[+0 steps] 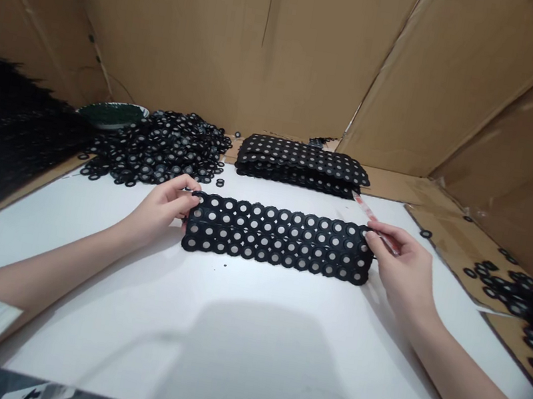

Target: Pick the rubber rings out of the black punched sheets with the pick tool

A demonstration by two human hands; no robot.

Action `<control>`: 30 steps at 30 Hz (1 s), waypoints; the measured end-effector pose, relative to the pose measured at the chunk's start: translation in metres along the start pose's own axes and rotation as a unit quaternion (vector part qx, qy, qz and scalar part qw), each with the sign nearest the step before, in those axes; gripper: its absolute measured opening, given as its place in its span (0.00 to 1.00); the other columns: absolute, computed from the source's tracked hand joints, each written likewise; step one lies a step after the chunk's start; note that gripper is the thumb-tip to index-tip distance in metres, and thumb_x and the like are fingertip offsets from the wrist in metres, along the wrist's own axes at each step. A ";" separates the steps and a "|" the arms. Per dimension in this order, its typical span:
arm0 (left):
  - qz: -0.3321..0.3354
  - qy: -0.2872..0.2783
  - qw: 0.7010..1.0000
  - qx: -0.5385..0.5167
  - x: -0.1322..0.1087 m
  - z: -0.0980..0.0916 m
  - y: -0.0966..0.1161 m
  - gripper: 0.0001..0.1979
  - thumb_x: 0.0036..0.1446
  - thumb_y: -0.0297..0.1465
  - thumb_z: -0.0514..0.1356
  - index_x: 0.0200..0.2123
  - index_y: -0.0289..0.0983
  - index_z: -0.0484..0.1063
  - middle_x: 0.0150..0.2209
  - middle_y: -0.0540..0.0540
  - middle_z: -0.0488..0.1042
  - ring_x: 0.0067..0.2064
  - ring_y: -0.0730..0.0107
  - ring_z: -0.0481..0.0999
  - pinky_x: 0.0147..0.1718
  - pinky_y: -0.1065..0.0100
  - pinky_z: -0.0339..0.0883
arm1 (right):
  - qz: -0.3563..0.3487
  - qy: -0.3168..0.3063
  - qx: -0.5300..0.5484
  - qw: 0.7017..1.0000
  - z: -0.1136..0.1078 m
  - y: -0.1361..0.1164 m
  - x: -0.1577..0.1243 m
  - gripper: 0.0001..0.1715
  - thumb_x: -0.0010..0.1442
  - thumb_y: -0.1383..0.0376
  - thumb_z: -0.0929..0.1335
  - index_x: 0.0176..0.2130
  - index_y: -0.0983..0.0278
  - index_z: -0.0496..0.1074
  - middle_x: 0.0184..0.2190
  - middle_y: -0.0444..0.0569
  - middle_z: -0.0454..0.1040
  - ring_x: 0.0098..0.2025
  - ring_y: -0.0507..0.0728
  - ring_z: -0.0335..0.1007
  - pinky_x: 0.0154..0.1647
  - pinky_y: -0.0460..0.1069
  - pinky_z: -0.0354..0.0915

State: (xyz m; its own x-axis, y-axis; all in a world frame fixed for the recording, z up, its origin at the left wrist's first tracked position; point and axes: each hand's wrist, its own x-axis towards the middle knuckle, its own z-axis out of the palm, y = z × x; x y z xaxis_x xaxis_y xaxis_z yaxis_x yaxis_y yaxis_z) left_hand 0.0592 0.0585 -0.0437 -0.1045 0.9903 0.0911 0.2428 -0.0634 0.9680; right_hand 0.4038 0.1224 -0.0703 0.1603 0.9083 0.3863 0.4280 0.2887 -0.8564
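Between my two hands is a black strip of joined rings (279, 237), several rows deep, with pale centres showing. My left hand (168, 205) pinches its upper left corner between thumb and fingers. At the opposite end, my right hand (401, 260) grips the upper right corner. A thin red-and-white stick-like tool (365, 208) slants out from under the right fingers; its exact kind I cannot make out. The strip's lower edge is at or just above the white table (239, 370).
Loose black rings (163, 146) are heaped at the back left beside a green-filled bowl (112, 114). Behind the strip lies a stack of similar ring strips (303, 159). More rings (520, 290) lie on cardboard at right. Cardboard walls (222, 31) enclose the table.
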 end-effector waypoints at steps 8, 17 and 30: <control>-0.022 -0.006 1.000 -0.012 0.000 0.002 0.004 0.04 0.49 0.33 0.55 0.29 0.40 0.62 0.19 0.55 0.63 0.20 0.77 0.63 0.19 0.75 0.60 | -0.002 -0.003 -0.001 1.000 0.000 0.001 0.000 0.12 0.49 0.61 0.67 0.36 0.61 0.73 0.39 0.50 0.73 0.44 0.61 0.68 0.48 0.58 0.62; -0.080 -0.004 0.991 -0.106 0.000 0.004 0.004 0.03 0.48 0.31 0.56 0.28 0.39 0.63 0.21 0.54 0.62 0.20 0.78 0.63 0.18 0.76 0.57 | -0.004 -0.007 -0.005 1.000 0.000 0.002 0.000 0.12 0.50 0.60 0.67 0.36 0.61 0.73 0.38 0.50 0.74 0.42 0.60 0.69 0.45 0.57 0.62; -0.060 -0.017 0.997 -0.048 0.001 0.003 0.001 0.08 0.48 0.35 0.57 0.32 0.40 0.63 0.22 0.54 0.66 0.23 0.77 0.65 0.22 0.75 0.59 | 0.057 -0.060 -0.022 0.996 0.006 0.008 0.001 0.13 0.49 0.58 0.67 0.34 0.63 0.73 0.40 0.50 0.73 0.45 0.59 0.67 0.47 0.54 0.61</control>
State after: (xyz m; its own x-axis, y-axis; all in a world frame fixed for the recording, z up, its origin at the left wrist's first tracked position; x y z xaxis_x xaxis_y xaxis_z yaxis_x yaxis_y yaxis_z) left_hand 0.0621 0.0596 -0.0428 -0.0949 0.9950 -0.0326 0.1374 0.0455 0.9895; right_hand 0.4018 0.1271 -0.0791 0.1038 0.9649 0.2412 0.4519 0.1703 -0.8757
